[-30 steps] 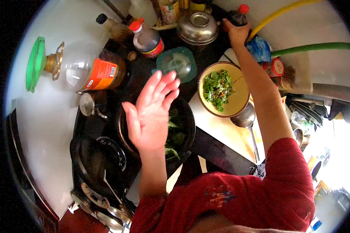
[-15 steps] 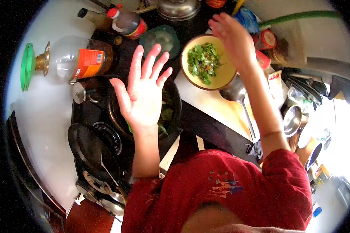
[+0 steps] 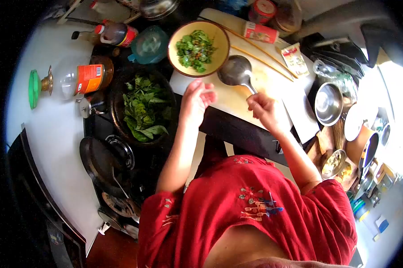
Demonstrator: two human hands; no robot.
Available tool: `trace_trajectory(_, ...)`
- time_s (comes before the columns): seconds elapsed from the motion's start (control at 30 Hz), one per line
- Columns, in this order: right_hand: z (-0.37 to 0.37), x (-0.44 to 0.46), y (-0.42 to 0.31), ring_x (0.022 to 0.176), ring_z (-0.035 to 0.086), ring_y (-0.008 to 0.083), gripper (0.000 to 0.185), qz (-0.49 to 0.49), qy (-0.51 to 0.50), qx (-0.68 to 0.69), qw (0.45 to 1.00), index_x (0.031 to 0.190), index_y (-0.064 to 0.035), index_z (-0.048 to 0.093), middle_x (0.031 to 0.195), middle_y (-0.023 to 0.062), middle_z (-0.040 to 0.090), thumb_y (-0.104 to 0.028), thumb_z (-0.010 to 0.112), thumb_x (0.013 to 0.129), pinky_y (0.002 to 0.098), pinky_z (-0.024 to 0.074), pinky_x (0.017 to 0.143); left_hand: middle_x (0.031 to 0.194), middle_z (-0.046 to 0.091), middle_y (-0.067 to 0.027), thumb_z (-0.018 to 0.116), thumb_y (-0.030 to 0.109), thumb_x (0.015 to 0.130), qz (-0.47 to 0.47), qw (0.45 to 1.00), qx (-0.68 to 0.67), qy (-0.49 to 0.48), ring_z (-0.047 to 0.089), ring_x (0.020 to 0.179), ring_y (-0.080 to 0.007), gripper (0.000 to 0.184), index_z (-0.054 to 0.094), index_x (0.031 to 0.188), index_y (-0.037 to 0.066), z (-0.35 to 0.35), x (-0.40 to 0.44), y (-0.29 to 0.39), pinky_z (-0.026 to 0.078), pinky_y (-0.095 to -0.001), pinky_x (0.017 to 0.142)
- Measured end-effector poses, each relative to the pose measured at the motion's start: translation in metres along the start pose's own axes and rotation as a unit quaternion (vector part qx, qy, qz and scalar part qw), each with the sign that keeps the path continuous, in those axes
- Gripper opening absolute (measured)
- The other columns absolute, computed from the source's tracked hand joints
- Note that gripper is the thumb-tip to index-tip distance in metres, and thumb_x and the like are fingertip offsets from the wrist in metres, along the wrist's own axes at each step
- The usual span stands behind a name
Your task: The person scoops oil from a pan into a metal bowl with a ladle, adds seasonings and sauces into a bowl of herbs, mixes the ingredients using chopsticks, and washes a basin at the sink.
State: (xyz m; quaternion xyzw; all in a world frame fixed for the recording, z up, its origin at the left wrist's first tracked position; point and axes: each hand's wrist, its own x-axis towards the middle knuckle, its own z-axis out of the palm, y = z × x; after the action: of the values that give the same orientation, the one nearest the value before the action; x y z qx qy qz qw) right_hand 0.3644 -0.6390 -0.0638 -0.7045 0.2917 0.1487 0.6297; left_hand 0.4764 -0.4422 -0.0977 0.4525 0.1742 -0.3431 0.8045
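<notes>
Right hand (image 3: 265, 110) curled snugly round the handle of the ladle (image 3: 236, 70), knuckles uppermost, above the near part of the pale chopping board (image 3: 230, 96)! Handle end out of sight behind the fist, so depth of grip impossible to tell. Ladle head right alongside the yellow bowl (image 3: 222, 47), by its near right rim; touching or just short of it, cannot tell which. Over to the left hand (image 3: 195, 100): half uncurled, fingers lax, nothing visible in it, hovering just on the near side of the bowl. Well placed for steadying, by the look of it: cup the outer wall, fingertips clear of the chopped greens (image 3: 196, 51) heaped inside. Meanwhile, with the ladle: grip firm, wrist loose, lift the head before swinging it, no knocks against that rim. Careful of the chopsticks (image 3: 264, 64) lying just to its right, probably easy to roll
</notes>
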Motion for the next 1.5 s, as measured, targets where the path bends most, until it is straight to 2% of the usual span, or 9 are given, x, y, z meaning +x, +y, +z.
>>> trace_trajectory(0.13,-0.012,-0.036,0.061,0.055,0.057,0.0199,0.023,-0.108,0.036,-0.157,0.981,0.080,-0.0015,0.062,0.061,0.0121,0.058,-0.024,0.058,0.084,0.0342,0.0453,0.054,0.093,0.058,-0.0151,0.055,0.017,0.085,0.024,0.998,-0.007,0.057,0.060,0.080,-0.0276,0.020,0.047,0.095,0.001,-0.002,0.037,-0.020,0.051,-0.0385,0.072)
trace_trajectory(0.27,-0.033,-0.070,0.087,0.063,0.060,0.0328,0.026,-0.103,0.006,-0.276,0.956,0.079,-0.0044,0.061,0.069,0.0171,0.060,-0.029,0.058,0.083,0.0395,0.0467,0.058,0.091,0.056,-0.0206,0.048,0.008,0.085,0.012,0.993,-0.059,0.098,0.058,0.083,-0.0317,0.018,0.044,0.094,-0.007,-0.003,0.065,-0.025,0.053,-0.0420,0.078)
trace_trajectory(0.47,-0.053,-0.095,0.106,0.067,0.060,0.0356,0.024,-0.103,-0.006,-0.286,0.953,0.081,-0.0039,0.058,0.073,0.0184,0.060,-0.028,0.057,0.083,0.0421,0.0474,0.061,0.093,0.057,-0.0230,0.041,0.004,0.081,0.050,0.988,-0.074,0.125,0.060,0.082,-0.0322,0.030,0.043,0.107,-0.010,0.000,0.086,-0.018,0.053,-0.0426,0.076)
trace_trajectory(0.67,-0.070,-0.115,0.126,0.075,0.060,0.0364,0.024,-0.143,0.000,-0.293,0.945,0.087,-0.0032,0.059,0.077,0.0195,0.060,-0.027,0.057,0.083,0.0419,0.0480,0.067,0.089,0.058,-0.0230,0.043,0.004,0.078,0.115,0.990,0.012,0.080,0.061,0.075,-0.0305,0.029,0.046,0.102,-0.013,0.004,0.061,-0.011,0.053,-0.0392,0.070)
trace_trajectory(0.77,-0.078,-0.124,0.128,0.075,0.061,0.0355,0.024,-0.152,0.020,-0.181,0.971,0.093,-0.0040,0.060,0.080,0.0204,0.061,-0.026,0.057,0.084,0.0402,0.0484,0.068,0.088,0.060,-0.0222,0.043,0.003,0.078,0.151,0.983,0.101,0.031,0.062,0.067,-0.0288,0.031,0.046,0.103,-0.015,0.038,-0.002,-0.008,0.055,-0.0364,0.061)
trace_trajectory(0.83,-0.082,-0.129,0.117,0.066,0.060,0.0180,0.031,-0.012,0.025,0.005,1.000,0.102,-0.0010,0.059,0.078,0.0112,0.063,-0.028,0.051,0.090,0.0297,0.0478,0.063,0.091,0.060,-0.0209,0.043,0.006,0.079,0.176,0.973,0.148,-0.001,0.064,0.066,-0.0262,0.030,0.049,0.105,-0.010,0.059,-0.041,-0.019,0.056,-0.0330,0.054)
trace_trajectory(1.0,-0.093,-0.126,0.122,0.066,0.054,0.0117,0.045,-0.047,0.099,0.332,0.937,0.111,-0.0019,0.054,0.087,0.0062,0.060,-0.040,0.035,0.096,0.0247,0.0445,0.063,0.091,0.061,-0.0155,0.042,0.006,0.078,0.010,0.973,0.213,-0.084,0.063,0.067,-0.0218,0.034,0.049,0.108,-0.008,0.079,-0.112,-0.066,0.056,-0.0313,0.054)
trace_trajectory(1.2,-0.083,-0.175,0.141,0.059,0.050,0.0093,0.044,-0.032,0.180,0.347,0.920,0.106,-0.0013,0.057,0.073,0.0003,0.055,-0.037,0.034,0.096,0.0230,0.0429,0.057,0.092,0.061,-0.0146,0.043,0.009,0.083,-0.026,0.962,0.245,-0.118,0.063,0.067,-0.0199,0.037,0.041,0.118,-0.002,0.071,-0.156,-0.113,0.056,-0.0283,0.051)
trace_trajectory(1.5,0.019,-0.282,0.206,0.053,0.050,0.0103,0.042,0.017,0.252,0.394,0.884,0.099,-0.0027,0.058,0.066,0.0014,0.053,-0.038,0.035,0.096,0.0244,0.0439,0.049,0.086,0.061,-0.0129,0.044,0.009,0.077,-0.067,0.924,0.326,-0.190,0.059,0.058,-0.0179,0.037,0.045,0.112,-0.003,0.003,-0.211,-0.134,0.050,-0.0278,0.046)
